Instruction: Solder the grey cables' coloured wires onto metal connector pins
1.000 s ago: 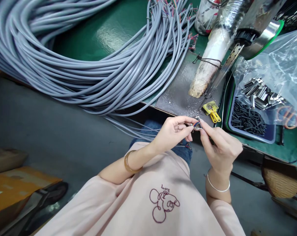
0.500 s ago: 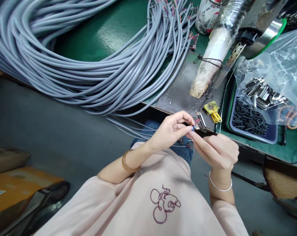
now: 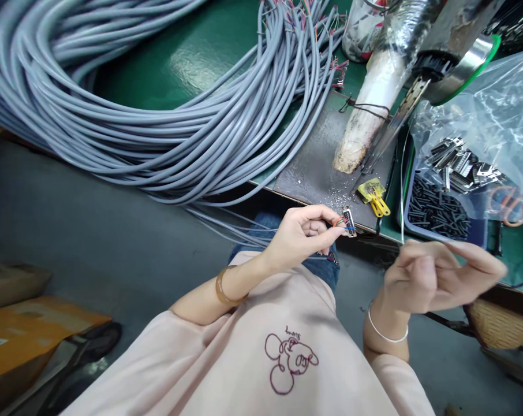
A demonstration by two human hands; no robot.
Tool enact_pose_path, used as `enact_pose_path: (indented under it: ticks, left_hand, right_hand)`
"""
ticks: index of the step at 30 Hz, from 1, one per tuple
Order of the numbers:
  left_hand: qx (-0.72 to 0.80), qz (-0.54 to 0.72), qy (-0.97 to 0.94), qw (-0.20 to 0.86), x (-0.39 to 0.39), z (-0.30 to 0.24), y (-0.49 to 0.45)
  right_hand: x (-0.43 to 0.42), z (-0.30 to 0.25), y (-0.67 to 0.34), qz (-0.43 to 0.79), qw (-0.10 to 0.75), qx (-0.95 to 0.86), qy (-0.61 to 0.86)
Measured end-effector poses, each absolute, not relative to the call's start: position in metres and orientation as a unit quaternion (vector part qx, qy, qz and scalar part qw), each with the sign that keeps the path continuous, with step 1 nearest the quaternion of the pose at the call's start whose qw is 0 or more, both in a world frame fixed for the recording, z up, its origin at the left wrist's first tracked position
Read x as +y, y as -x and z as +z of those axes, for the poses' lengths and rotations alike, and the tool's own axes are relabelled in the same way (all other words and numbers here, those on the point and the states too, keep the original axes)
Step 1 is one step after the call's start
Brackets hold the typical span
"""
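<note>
My left hand pinches thin coloured wires between thumb and forefinger, at the near edge of the bench. At their ends is a metal-shelled multi-pin connector with a dark row of contacts. My right hand is apart from it, farther right, beyond the bench edge, with curled fingers and some blur. A thin silvery solder wire runs down to this hand and ends inside its fingers. Just beyond the connector, a yellow clip-like piece with a sponge lies on the dark metal plate.
A large bundle of grey cables covers the left of the green bench. A wrapped post slants over the plate, beside a green-rimmed spool. At right, a blue tray holds black pieces and connectors under a plastic bag.
My right hand has left the wires and swung right, and the solder wire has shifted with it. My left hand still pinches the wires; the connector has tilted more upright.
</note>
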State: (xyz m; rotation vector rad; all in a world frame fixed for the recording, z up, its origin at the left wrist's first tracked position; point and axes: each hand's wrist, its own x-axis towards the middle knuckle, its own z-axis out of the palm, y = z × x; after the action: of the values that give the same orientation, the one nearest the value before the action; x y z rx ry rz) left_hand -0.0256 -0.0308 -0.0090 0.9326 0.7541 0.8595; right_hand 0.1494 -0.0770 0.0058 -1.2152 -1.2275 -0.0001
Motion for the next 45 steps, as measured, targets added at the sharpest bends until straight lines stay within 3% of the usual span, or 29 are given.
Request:
enact_pose_path:
  ticks: [3, 12, 21, 32, 45]
  left_hand:
    - [0.333, 0.414, -0.412, 0.740, -0.028, -0.011, 0.024]
    - [0.329, 0.416, -0.386, 0.755, -0.025, -0.014, 0.021]
    - [0.351, 0.408, -0.404, 0.740, -0.020, -0.015, 0.019]
    - [0.333, 0.429, -0.389, 0.744, -0.018, -0.019, 0.019]
    - [0.292, 0.454, -0.374, 0.755, -0.018, -0.024, 0.020]
  right_hand:
    - [-0.076, 0.000, -0.147, -0.028, 0.656, -0.505, 0.560]
    - [-0.076, -0.027, -0.127, 0.140, 0.567, -0.553, 0.594]
    - [-0.063, -0.028, -0.128, -0.051, 0.542, -0.634, 0.549]
    - [-0.062, -0.025, -0.130, 0.086, 0.594, -0.557, 0.574]
    - [-0.063, -0.025, -0.131, 0.091, 0.600, -0.553, 0.571]
